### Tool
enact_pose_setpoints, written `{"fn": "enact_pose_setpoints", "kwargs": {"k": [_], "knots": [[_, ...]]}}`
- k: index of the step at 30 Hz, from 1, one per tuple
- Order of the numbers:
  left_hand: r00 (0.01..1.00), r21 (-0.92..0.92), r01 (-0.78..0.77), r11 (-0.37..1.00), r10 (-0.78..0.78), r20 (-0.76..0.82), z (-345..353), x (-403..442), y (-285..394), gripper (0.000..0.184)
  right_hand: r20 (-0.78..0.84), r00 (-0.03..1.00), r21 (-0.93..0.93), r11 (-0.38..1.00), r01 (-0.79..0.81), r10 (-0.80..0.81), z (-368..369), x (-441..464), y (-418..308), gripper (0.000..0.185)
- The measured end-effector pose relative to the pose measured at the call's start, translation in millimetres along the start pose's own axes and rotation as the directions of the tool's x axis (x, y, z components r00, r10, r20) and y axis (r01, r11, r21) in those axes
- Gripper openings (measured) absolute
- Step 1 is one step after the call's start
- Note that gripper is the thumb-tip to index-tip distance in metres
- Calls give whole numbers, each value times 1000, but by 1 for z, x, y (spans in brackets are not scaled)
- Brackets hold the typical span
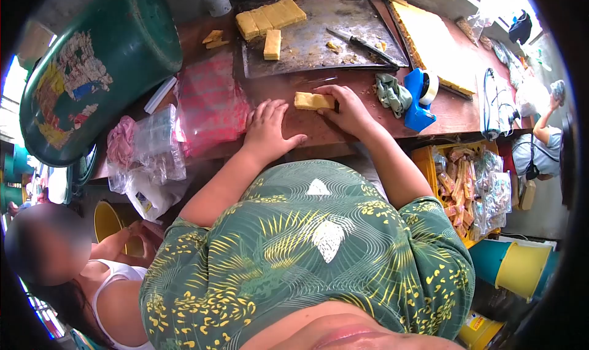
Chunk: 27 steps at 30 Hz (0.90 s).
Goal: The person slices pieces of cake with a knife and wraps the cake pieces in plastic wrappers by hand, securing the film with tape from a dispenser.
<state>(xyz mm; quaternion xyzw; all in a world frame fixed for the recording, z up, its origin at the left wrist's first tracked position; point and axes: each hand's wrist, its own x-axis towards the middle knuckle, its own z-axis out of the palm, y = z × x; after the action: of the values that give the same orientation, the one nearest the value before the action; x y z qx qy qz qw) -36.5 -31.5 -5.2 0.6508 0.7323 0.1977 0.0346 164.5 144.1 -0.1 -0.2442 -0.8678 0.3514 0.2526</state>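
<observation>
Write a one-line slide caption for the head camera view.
Head view: right hand holding a yellow bar, left hand on the table, before a tray with more bars and a knife.

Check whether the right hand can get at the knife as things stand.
Likely yes, but not empty-handed: the right hand holds a cake bar. The knife lies beyond it on the baking tray, handle end nearer, nothing standing between.
</observation>
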Motion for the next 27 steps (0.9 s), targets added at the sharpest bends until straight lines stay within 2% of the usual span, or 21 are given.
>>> {"fn": "enact_pose_setpoints", "kwargs": {"k": [1,7,10,12,13,14,15,17,19,20,23,25,27], "knots": [[1000,6,-3,1000,3,-3,0,1,0,93,23,998,-137,988,65,-63,-4,1,-7,52],[1000,21,0,1000,0,0,-4,-1,4,92,85,994,-88,993,77,-69,-9,-1,-5,51],[999,-42,-25,999,24,-23,-5,3,0,86,21,998,-228,972,55,-51,-7,-8,-11,54],[999,-150,-42,988,39,-27,-7,14,-9,80,-78,988,-306,946,105,-135,-12,-23,-22,57],[992,-115,-86,990,73,-107,-9,24,-11,76,-122,976,-346,929,130,-182,-13,-34,-28,58],[977,-77,-121,990,105,-184,-13,36,-15,73,-94,967,-375,908,186,-237,-11,-51,-20,58],[957,-37,-149,988,135,-257,-19,47,-17,70,16,953,-329,899,290,-301,-12,-65,-27,54],[927,6,-175,984,167,-337,-35,74,-5,63,177,922,-382,839,387,-345,-6,-89,-28,51],[892,106,-201,974,226,-392,-39,102,-2,54,162,924,-413,826,383,-347,-1,-94,-23,43],[901,140,-215,967,251,-352,-38,114,-5,48,155,922,-433,815,386,-354,-2,-92,-20,39],[925,191,-256,948,297,-236,-35,131,-9,30,227,949,-298,912,281,-218,-11,-70,-26,24],[938,167,-275,947,303,-169,-48,133,-1,22,120,942,-328,883,336,-313,-23,-49,-39,17],[980,-39,-198,979,197,-43,-65,126,12,21,53,932,-372,859,351,-357,-35,-28,-52,16]]}}
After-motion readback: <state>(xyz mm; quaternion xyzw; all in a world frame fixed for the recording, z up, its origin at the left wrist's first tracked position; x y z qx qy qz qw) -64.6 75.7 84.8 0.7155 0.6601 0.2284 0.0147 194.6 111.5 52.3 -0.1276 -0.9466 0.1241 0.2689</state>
